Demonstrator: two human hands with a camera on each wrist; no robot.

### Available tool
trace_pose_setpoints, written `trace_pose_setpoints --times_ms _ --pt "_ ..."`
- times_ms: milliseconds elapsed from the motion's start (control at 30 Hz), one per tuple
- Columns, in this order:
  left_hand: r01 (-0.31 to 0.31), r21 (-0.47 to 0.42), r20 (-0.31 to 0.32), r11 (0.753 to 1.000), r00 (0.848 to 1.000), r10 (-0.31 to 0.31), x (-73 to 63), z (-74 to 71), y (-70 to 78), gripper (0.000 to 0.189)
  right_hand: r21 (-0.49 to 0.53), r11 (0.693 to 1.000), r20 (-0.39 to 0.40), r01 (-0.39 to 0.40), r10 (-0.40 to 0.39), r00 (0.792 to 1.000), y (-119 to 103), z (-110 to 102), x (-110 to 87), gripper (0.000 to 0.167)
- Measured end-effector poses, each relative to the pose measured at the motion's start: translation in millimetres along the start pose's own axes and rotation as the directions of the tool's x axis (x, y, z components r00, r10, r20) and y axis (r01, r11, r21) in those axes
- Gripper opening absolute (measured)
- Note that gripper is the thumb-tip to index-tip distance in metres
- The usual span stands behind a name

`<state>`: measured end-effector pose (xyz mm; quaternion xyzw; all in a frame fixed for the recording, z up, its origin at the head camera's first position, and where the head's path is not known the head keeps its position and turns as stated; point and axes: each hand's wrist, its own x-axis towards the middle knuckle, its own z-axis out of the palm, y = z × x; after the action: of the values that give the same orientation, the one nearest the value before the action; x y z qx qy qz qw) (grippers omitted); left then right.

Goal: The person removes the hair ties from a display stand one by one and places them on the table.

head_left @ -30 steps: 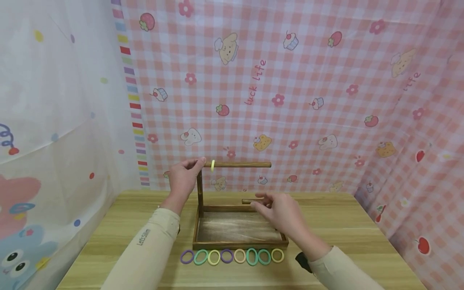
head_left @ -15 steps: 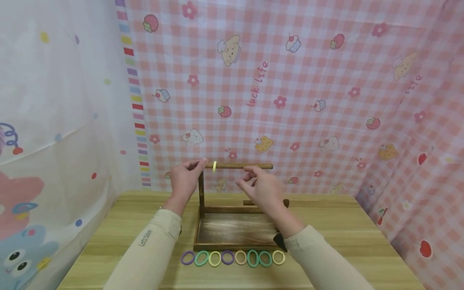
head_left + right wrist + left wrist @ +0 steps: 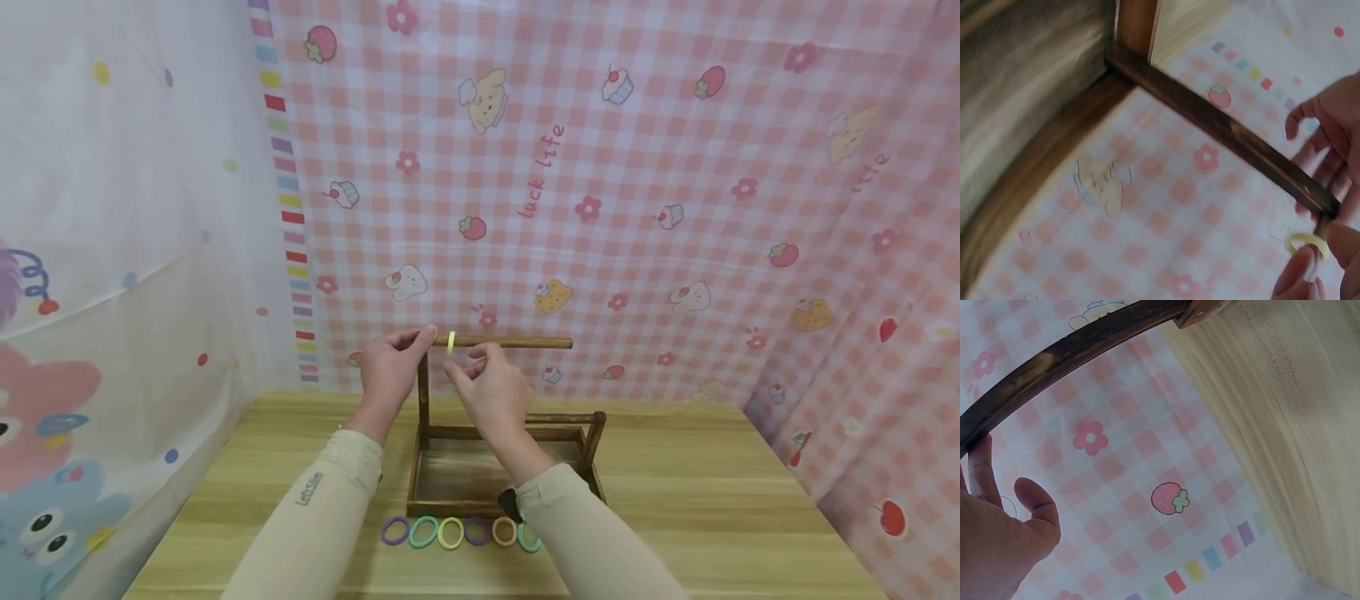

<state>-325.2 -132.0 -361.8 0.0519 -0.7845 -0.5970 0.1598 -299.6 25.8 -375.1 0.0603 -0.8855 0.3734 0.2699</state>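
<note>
A dark wooden jewelry stand has a tray base, a tall post and a long upper rod. My left hand grips the top of the post where the rod begins. One yellow ring hangs around the rod near that end. Just right of it and below the rod is my right hand, thumb and forefinger apart. In the right wrist view, its fingertips come close to the yellow ring; whether they touch it, I cannot tell.
A shorter post with a lower rod rises at the tray's right. Along the tray's front edge lies a row of coloured rings, including a purple ring; my right forearm covers the row's right end. A checked cloth hangs behind.
My right hand has risen from the lower rod and moved left below the upper rod, up to the yellow ring. The left hand stays at the post top.
</note>
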Motion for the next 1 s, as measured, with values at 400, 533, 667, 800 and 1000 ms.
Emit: trace_pose_setpoints --times_ms 400,533,667,800,1000 --pt "-0.011 -0.015 -0.018 1.0 1.0 0.01 0.3 1.0 -0.2 0.043 -0.013 0.999 -0.148 -0.036 0.033 0.988 -14 31 0.2 0.037" --pt "-0.011 -0.004 -0.023 1.0 1.0 0.011 0.3 -0.5 -0.8 0.045 -0.041 0.999 -0.173 -0.036 0.029 0.984 -18 34 1.9 0.036" --pt "-0.011 0.0 -0.029 1.0 1.0 0.011 0.2 0.3 -0.2 0.045 -0.059 0.997 -0.172 -0.05 0.039 0.984 -21 32 3.3 0.033" --pt "-0.003 -0.001 -0.024 1.0 1.0 0.003 -0.8 0.3 -0.1 0.045 -0.078 0.994 -0.151 -0.076 0.063 0.987 -23 32 4.0 0.032" --pt "-0.01 -0.002 -0.019 1.0 1.0 0.01 -1.9 0.1 0.9 0.044 -0.122 0.989 -0.146 -0.088 0.069 0.987 -23 33 5.0 0.029"
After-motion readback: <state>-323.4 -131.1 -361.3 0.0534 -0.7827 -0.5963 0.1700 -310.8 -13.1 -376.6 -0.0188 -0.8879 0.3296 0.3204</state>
